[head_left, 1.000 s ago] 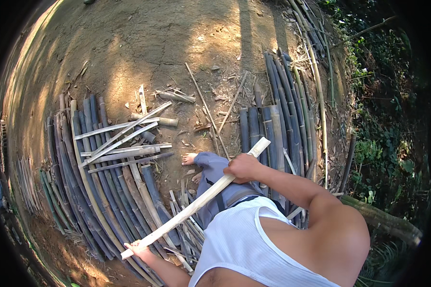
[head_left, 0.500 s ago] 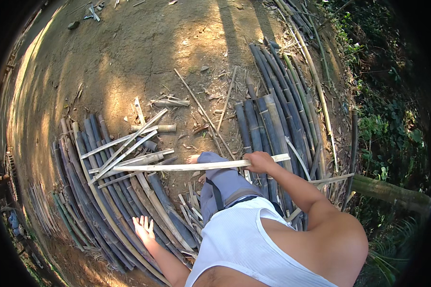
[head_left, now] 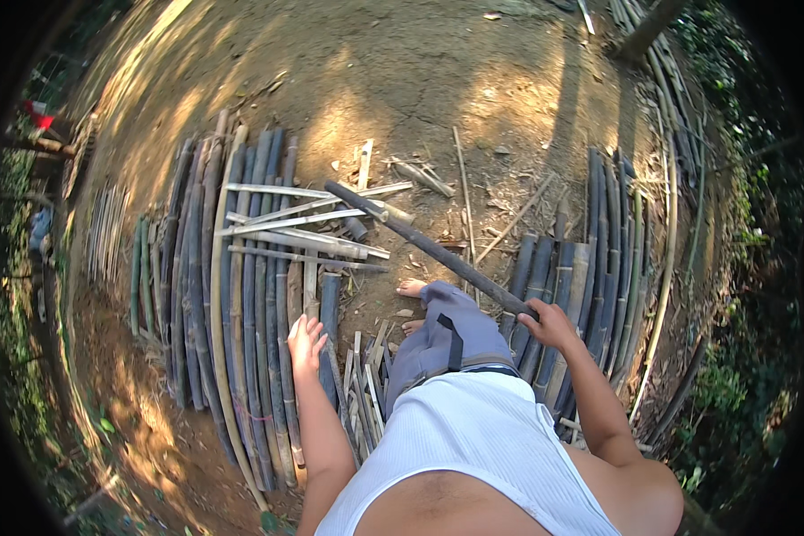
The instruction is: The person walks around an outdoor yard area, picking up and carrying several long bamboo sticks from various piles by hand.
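my right hand (head_left: 549, 323) clamped on long dark split bamboo stick (head_left: 429, 247), held over dirt | my left hand (head_left: 305, 343) open, empty | pale bamboo slats (head_left: 299, 234) already piled crosswise | dark bamboo poles (head_left: 598, 259) left

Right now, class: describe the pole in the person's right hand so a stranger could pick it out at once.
Start at the bare dirt patch between the two rows of laid bamboo. A long dark pole slants across it, its lower end in the right hand. Unlike its neighbours, it is raised off the ground and crosses the pale split strips.
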Demonstrator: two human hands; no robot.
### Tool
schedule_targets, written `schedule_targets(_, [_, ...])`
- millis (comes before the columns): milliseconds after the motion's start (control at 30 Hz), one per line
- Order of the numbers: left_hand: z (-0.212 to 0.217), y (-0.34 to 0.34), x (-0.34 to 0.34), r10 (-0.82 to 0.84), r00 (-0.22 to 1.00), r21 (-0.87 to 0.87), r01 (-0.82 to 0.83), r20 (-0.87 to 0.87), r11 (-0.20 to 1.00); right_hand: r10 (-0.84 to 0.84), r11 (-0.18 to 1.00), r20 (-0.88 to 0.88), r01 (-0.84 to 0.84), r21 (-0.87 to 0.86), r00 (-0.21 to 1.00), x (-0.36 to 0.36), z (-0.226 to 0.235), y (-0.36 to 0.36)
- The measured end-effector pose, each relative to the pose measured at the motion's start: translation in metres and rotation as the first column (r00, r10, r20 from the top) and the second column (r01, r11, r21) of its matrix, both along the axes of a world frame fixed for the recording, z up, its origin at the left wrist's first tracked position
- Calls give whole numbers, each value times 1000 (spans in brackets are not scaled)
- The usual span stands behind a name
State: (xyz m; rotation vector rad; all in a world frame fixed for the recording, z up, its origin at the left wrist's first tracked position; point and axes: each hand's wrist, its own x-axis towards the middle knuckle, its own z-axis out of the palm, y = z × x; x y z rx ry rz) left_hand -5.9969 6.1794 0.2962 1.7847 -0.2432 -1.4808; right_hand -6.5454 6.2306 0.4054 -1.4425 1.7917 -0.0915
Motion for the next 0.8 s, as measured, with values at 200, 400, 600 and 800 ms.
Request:
schedule_targets(200, [32,7,-3,115,993,-97,-112,20,989,113,989,122,-123,78,986,1,11,-27])
schedule_targets(400, [13,78,12,369,924,-37,-374,-100,927,348,913,259,-389,126,901,4,26,-62])
schedule_targets(600, [7,127,53,672,678,-99,-722,-296,685,437,813,345,-529,244,831,36,47,-111])
schedule_targets(800, [29,175,72,807,410,-255,-909,-425,328,709,662,171,-729,175,684,98,63,-159])
